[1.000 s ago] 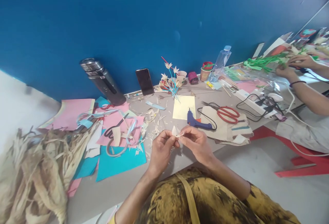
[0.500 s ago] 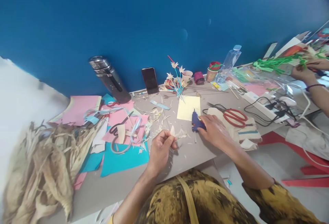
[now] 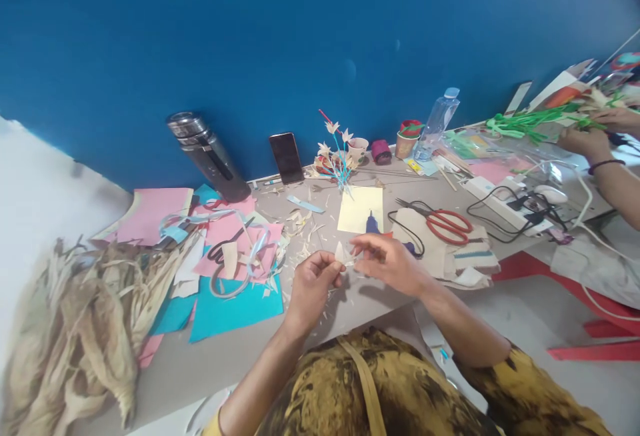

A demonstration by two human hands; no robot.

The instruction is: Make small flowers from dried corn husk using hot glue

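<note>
Between the fingertips of my left hand point(image 3: 314, 284) is a small pale, petal-shaped piece of dried husk point(image 3: 341, 253). My right hand point(image 3: 393, 264) is close on its right side, thumb and fingers apart; whether a fingertip touches the piece I cannot tell. Behind the right hand, partly hidden by it, lies a blue glue gun point(image 3: 371, 223), its nozzle over a yellow paper sheet point(image 3: 359, 204). Pale husk scraps point(image 3: 303, 223) are strewn over the table beyond my left hand. Farther back stand husk flowers on blue stems point(image 3: 342, 163).
Red-handled scissors point(image 3: 449, 226) rest on a cloth at right, beside a power strip point(image 3: 505, 204) with cables. Black-handled scissors point(image 3: 220, 253) lie on coloured paper at left, near dried husks point(image 3: 95, 329). A flask point(image 3: 210, 159) and phone point(image 3: 287, 158) stand behind. Another person's hands point(image 3: 587, 139) hold green stems.
My right hand has let go of the glue gun and moved left to the husk piece. My left hand still pinches the piece. The view has shifted slightly.
</note>
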